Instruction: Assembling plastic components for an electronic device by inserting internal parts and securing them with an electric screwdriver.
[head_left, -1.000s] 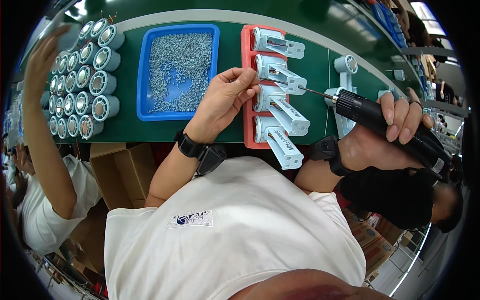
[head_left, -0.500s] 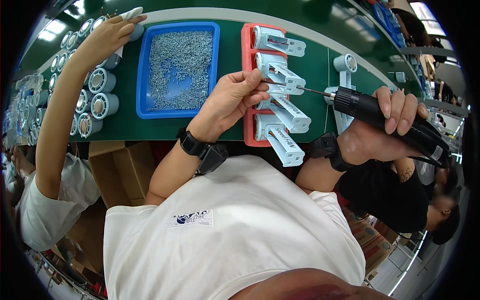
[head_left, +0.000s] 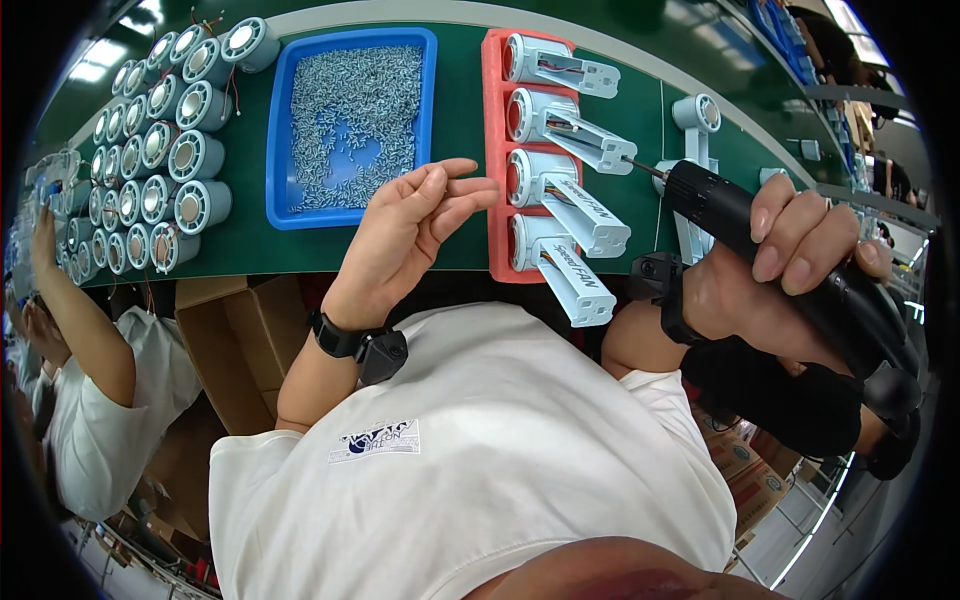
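My right hand (head_left: 790, 255) grips a black electric screwdriver (head_left: 715, 205). Its thin bit points left and reaches the end of the handle on the second light-blue fan housing (head_left: 590, 140) from the back. My left hand (head_left: 400, 235) is off the housings, between the screw tray and the fan row; its fingers are stretched loosely to the right, and I see nothing held in them. Several such housings lie in a red foam holder (head_left: 495, 190), round heads left, handles toward me. Left of it, a blue tray (head_left: 273, 150) contains many small silvery screws (head_left: 350, 95).
Rows of round light-blue motor housings (head_left: 203, 207), some with wires, stand at the left. Another fan body (head_left: 695, 115) lies beyond the screwdriver. A co-worker's arm (head_left: 90, 320) is at the far left; a cardboard box (head_left: 235, 335) sits below the table edge.
My left hand has drawn back leftward from the screwdriver bit and its fingers have loosened. The bit has shifted slightly toward the handle's end. The co-worker's arm has withdrawn from the motor housings.
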